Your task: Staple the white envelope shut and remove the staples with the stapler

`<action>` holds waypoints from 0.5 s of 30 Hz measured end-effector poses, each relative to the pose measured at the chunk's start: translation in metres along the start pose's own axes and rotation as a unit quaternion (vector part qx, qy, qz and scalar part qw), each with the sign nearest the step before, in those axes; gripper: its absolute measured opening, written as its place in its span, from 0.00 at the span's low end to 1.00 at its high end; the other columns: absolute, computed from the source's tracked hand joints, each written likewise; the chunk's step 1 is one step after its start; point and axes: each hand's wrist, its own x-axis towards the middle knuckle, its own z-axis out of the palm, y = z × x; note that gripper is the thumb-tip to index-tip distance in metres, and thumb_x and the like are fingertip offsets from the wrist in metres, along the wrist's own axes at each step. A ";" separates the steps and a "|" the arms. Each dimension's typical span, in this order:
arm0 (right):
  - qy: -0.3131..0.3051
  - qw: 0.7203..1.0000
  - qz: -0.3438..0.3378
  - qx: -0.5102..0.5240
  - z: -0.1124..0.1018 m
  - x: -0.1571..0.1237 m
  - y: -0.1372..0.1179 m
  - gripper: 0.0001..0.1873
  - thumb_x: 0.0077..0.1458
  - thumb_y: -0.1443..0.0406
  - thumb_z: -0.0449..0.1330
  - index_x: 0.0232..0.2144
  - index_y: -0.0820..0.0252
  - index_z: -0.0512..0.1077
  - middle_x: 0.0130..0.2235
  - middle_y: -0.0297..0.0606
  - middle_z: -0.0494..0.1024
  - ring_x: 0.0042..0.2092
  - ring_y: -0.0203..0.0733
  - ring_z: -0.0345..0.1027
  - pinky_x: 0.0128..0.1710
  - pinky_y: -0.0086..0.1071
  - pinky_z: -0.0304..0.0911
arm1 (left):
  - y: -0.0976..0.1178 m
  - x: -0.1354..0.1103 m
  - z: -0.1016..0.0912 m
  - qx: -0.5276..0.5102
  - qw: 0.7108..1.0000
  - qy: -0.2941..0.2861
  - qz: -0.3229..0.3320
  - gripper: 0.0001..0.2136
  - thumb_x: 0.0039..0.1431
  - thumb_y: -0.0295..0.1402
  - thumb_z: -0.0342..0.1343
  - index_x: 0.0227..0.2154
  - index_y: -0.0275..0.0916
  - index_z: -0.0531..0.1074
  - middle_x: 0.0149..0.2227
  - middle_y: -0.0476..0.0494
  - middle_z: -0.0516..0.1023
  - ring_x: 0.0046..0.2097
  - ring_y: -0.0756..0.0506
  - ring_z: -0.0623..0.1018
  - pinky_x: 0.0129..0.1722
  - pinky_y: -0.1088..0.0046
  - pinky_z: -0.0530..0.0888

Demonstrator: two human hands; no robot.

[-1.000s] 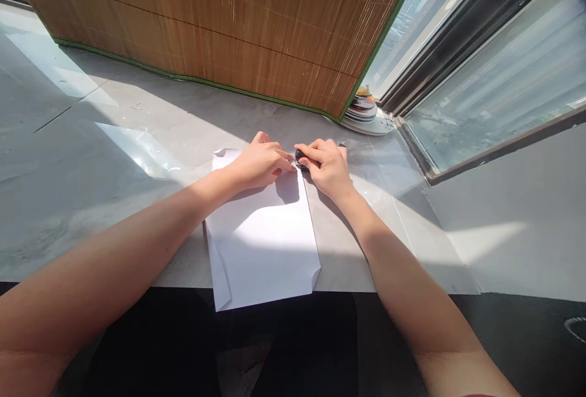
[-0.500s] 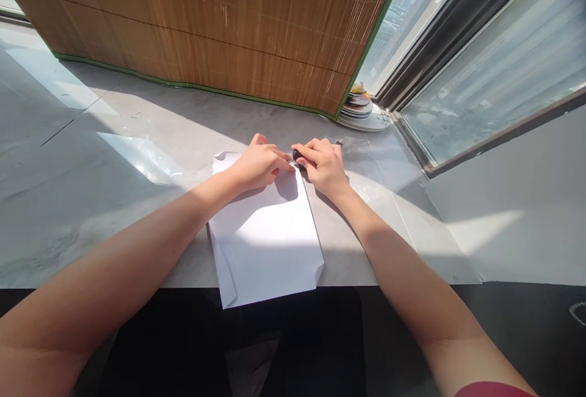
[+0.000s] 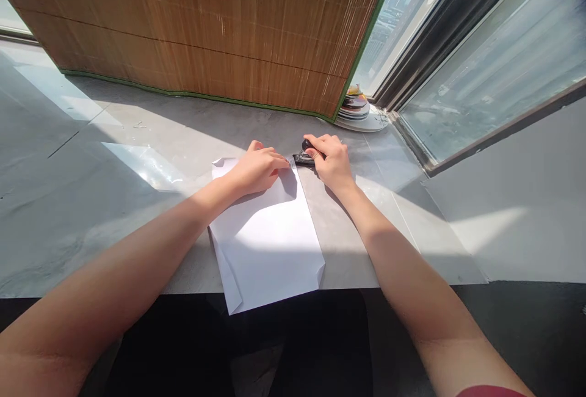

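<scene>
The right hand [image 3: 332, 162] is closed around a black stapler-like tool [image 3: 303, 162], thumb and fingers wrapped over it so that its rear is hidden in the grip. The tool's front end shows beside the upper right corner of white paper [image 3: 270, 256]; whether the two touch is hard to make out. The left hand [image 3: 259, 168] lies palm down on the paper's upper part, fingers stretched toward that same corner and covering some of it. The thumb is out of sight, so whether this hand pinches the paper or merely rests on it cannot be told.

The paper lies on a grey counter [image 3: 379, 220], its lower edge jutting past the rim. Creased folds show at three of its corners; how many sheets there are is unclear. Both forearms run out of view at the bottom, the right one past a sliver of red sleeve [image 3: 492, 391]. Beneath the rim, dark shapes melt into shadow.

Beyond the hands, a brown slatted blind [image 3: 196, 24] with green edging, its top cut off, partly screens a stack of plates [image 3: 354, 111] in the corner; the items on top are too small to identify. At right, a dark-framed window [image 3: 494, 73] leaves the view outside hazy, above a pale wall [image 3: 517, 195].
</scene>
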 end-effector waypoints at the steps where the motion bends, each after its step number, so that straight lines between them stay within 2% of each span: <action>1: 0.008 1.000 0.010 -0.005 0.000 0.000 0.002 0.22 0.74 0.60 0.54 0.61 0.49 0.81 0.47 0.46 0.81 0.51 0.58 0.70 0.56 0.53 0.64 | 0.000 0.000 0.000 0.005 1.000 -0.004 -0.001 0.17 0.66 0.23 0.52 0.40 0.47 0.86 0.45 0.44 0.89 0.45 0.40 0.80 0.63 0.46 0.63; 8: 0.031 0.998 0.047 -0.016 -0.003 0.004 0.014 0.20 0.73 0.60 0.55 0.58 0.51 0.82 0.44 0.47 0.80 0.50 0.59 0.69 0.55 0.53 0.66 | 0.001 0.001 0.000 0.029 0.999 -0.019 -0.005 0.18 0.69 0.23 0.52 0.47 0.47 0.86 0.53 0.41 0.87 0.49 0.38 0.81 0.62 0.46 0.65; 15: 0.029 0.998 0.047 -0.011 -0.003 0.004 0.014 0.19 0.73 0.61 0.56 0.58 0.51 0.82 0.45 0.47 0.81 0.50 0.58 0.69 0.57 0.53 0.67 | 0.002 0.002 0.000 0.025 0.999 -0.023 -0.008 0.18 0.70 0.25 0.52 0.48 0.47 0.87 0.53 0.41 0.87 0.51 0.38 0.81 0.63 0.45 0.64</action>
